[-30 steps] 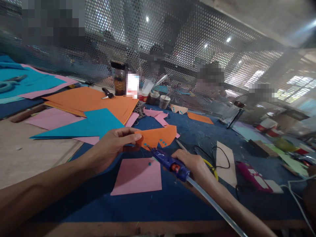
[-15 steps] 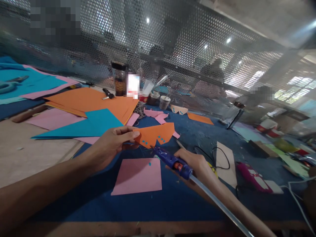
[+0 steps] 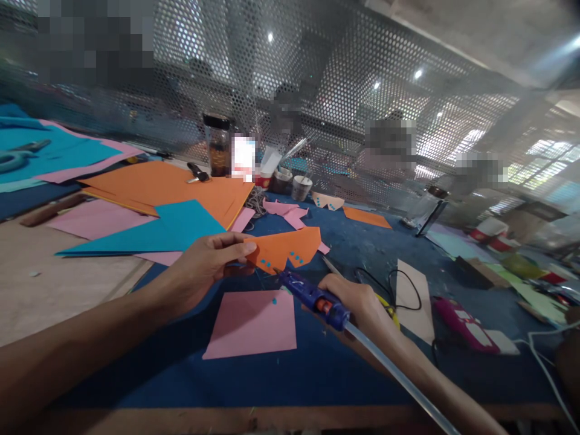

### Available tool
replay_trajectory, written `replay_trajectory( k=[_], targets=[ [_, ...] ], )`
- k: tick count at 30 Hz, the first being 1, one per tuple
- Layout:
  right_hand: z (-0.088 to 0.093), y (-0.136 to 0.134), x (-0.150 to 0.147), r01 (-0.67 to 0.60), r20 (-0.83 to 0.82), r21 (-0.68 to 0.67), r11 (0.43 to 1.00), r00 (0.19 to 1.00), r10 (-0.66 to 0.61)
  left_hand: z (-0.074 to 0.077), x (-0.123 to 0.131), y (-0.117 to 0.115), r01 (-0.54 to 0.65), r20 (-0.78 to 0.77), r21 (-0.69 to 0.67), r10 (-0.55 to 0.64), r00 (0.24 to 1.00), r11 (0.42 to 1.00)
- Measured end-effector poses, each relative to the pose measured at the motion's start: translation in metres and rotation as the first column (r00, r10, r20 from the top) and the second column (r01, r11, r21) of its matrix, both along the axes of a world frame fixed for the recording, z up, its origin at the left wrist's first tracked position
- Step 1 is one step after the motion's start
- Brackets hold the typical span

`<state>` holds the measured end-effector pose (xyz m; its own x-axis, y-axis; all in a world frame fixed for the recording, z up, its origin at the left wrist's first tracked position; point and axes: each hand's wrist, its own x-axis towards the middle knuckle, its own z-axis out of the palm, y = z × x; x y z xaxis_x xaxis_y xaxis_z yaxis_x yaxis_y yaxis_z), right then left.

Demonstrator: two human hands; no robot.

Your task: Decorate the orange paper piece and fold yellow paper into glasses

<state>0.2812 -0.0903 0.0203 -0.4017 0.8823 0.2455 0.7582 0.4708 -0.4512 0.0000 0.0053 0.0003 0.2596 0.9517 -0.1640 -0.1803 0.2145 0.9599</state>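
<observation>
My left hand [image 3: 206,266] pinches the left end of an orange paper cutout [image 3: 290,244] that has a notched lower edge and small blue dots. In my right hand [image 3: 351,296] is a blue hot glue gun [image 3: 312,297], a long clear glue stick [image 3: 399,368] trailing from its back. The gun's nozzle is at the cutout's lower edge, near the left group of dots; whether it touches I cannot tell. Below them, a pink paper sheet [image 3: 251,326] lies on the blue table cover, with a small blue dot near its top edge.
Orange sheets [image 3: 167,181] and a folded blue sheet [image 3: 190,223] lie to the left, scissors [image 3: 20,156] beyond. Cups [image 3: 301,187] and a dark-lidded jar [image 3: 216,145] stand along the mesh screen. A purple pouch [image 3: 466,326] and white cable [image 3: 539,356] are on the right.
The glue gun's nozzle has shifted very slightly left and down along the cutout's lower edge. Another blue dot shows in the cutout's right group. My left hand keeps its hold.
</observation>
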Motion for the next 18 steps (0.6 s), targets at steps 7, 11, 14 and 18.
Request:
replay_trajectory(
  k=[7,11,14,18],
  targets=[
    [0.0065,-0.0028,-0.0013,-0.015,0.01,-0.043,0.999,1.0,0.016,-0.0008,0.0008,-0.0001,-0.005,0.004,0.001,0.005,1.0,1.0],
    [0.0051,-0.0021,-0.001,-0.002,0.021,-0.018,1.0,1.0,0.002,0.0001,0.0009,-0.0008,-0.005,0.002,0.001,0.005,1.0,1.0],
    [0.005,-0.0023,-0.0008,-0.001,0.019,-0.03,1.0,1.0,0.001,0.0002,0.0009,-0.001,-0.008,0.0,0.004,0.008,1.0,1.0],
    [0.0054,-0.0025,-0.001,0.001,0.028,-0.03,1.0,1.0,0.0,-0.0001,0.0009,-0.0008,-0.016,-0.002,0.007,0.016,1.0,1.0]
  ],
)
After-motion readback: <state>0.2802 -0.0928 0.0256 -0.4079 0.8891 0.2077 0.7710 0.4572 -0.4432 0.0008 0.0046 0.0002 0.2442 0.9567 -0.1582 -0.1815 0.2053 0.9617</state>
